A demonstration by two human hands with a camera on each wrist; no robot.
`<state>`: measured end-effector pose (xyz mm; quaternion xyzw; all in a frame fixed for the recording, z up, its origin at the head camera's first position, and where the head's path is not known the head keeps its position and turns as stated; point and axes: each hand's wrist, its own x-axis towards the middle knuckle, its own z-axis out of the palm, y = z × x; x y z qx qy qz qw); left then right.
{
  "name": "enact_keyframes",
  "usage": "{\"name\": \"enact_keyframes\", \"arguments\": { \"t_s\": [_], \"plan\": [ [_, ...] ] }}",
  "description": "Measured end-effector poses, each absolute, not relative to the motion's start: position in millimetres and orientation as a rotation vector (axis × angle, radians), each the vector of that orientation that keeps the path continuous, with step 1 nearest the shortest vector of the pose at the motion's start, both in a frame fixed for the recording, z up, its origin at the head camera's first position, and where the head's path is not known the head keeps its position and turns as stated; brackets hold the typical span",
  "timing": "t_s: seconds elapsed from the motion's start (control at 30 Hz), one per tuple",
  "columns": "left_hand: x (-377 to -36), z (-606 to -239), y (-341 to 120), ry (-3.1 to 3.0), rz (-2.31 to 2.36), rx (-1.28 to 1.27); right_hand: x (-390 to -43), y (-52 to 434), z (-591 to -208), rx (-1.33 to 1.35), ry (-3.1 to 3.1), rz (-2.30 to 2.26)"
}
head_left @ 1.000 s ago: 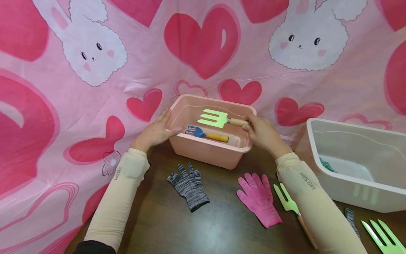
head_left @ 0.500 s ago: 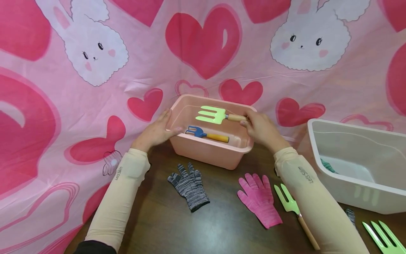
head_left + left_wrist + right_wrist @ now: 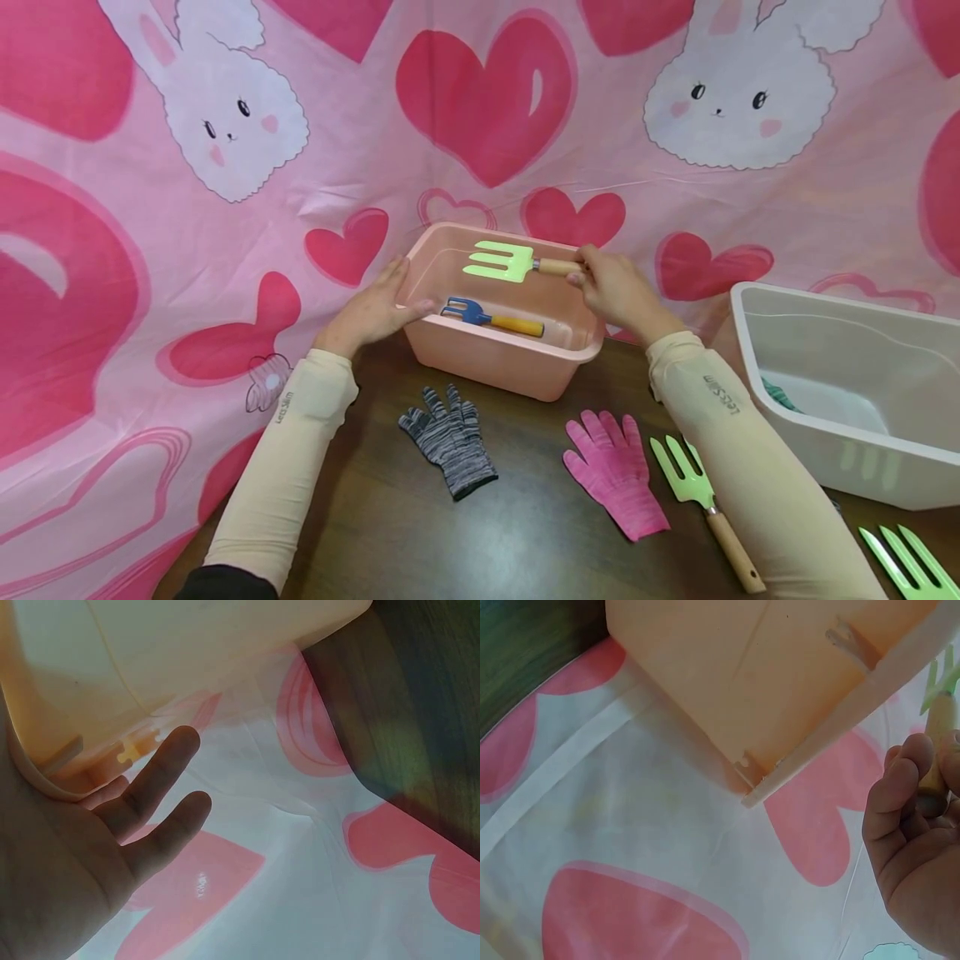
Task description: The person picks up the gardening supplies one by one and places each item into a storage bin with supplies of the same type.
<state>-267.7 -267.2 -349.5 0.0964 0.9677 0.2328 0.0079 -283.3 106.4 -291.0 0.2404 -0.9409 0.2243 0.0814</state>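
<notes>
My right hand (image 3: 618,287) pinches the wooden handle of a light green hand fork (image 3: 506,262), raised over the back of a pink plastic tub (image 3: 495,364). In the right wrist view, the curled fingers (image 3: 900,784) surround the handle's end. At the tub's left corner, my left hand (image 3: 369,315) holds the rim, the thumb lying over its front edge. The left wrist view shows two fingers (image 3: 161,780) of that hand stretched out below the rim. A small blue fork (image 3: 468,312) with a yellow handle lies inside the tub.
In front of the tub lie a grey striped glove (image 3: 453,442) and a pink glove (image 3: 617,475). Another green fork (image 3: 686,475) is partly behind the right forearm. A whitish tub (image 3: 847,454) with something green inside stands right, above more green tines (image 3: 911,558). A printed cloth (image 3: 480,100) hangs behind.
My right hand has lifted the green hand fork slightly, up and toward the tub's back edge. The left hand stays at the tub's corner. The head view has shifted a little.
</notes>
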Motion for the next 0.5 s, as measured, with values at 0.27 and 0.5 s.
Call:
{"name": "enact_keyframes", "arguments": {
  "t_s": [0.27, 0.5],
  "plan": [
    [-266.9, -349.0, -268.6, 3.022, 0.729, 0.305, -289.1, 103.1, -292.0, 0.697, -2.803, 0.649],
    [-268.1, -349.1, -268.1, 3.013, 0.735, 0.306, -293.4, 101.0, -295.0, 0.719, -2.803, 0.703]
  ]
}}
